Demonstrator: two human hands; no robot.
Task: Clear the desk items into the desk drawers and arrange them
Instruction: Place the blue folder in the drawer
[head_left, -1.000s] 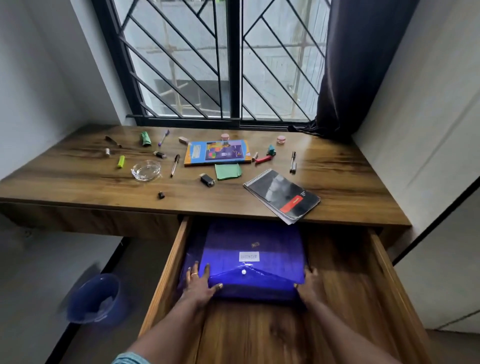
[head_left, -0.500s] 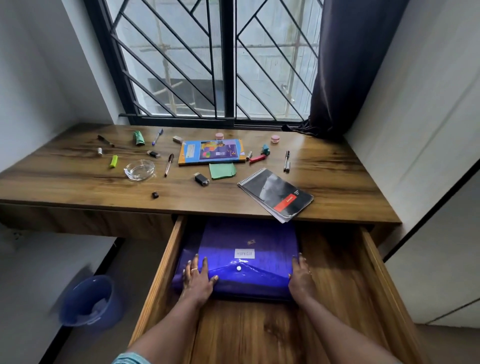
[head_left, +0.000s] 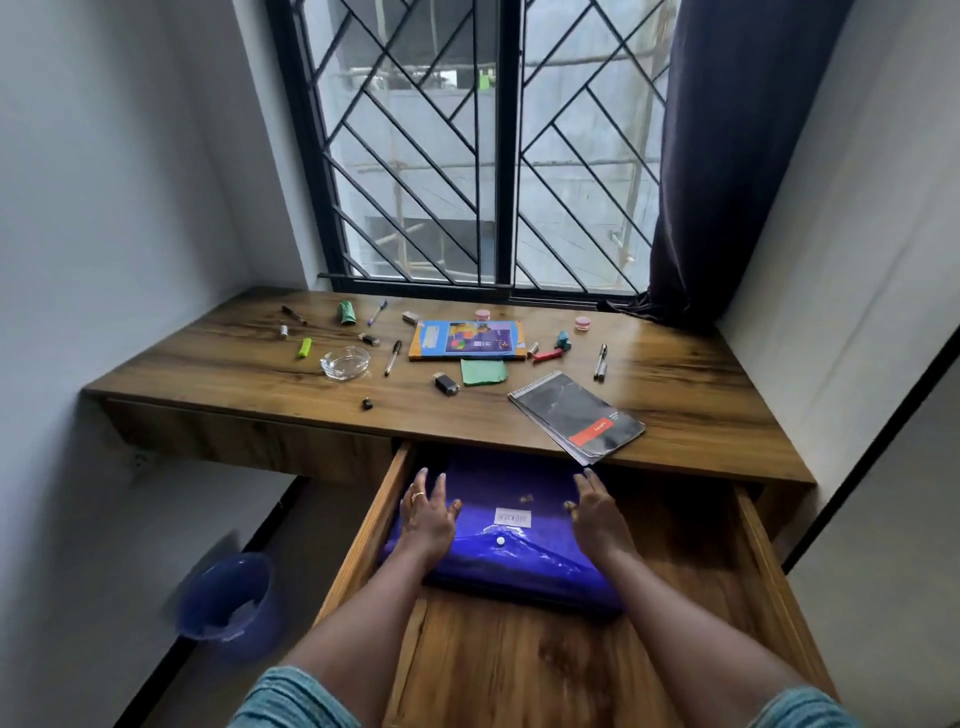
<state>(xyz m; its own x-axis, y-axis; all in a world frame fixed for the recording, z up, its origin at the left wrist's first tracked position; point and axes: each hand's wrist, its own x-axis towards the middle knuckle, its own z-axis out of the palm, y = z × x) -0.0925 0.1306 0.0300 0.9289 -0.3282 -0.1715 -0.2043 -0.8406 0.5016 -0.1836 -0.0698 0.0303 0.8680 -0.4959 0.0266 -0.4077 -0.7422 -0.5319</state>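
The left hand and the right hand rest flat, fingers straight, on the blue folder in the left part of the drawer (gripping nothing), and the notebook on the desk edge lies just beyond the right one.

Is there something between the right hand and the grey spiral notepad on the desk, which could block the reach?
Nothing visible does. The notepad lies at the front edge of the desk, one corner overhanging the open drawer, just beyond the right hand, which is spread open over the blue folder. Only air separates them.
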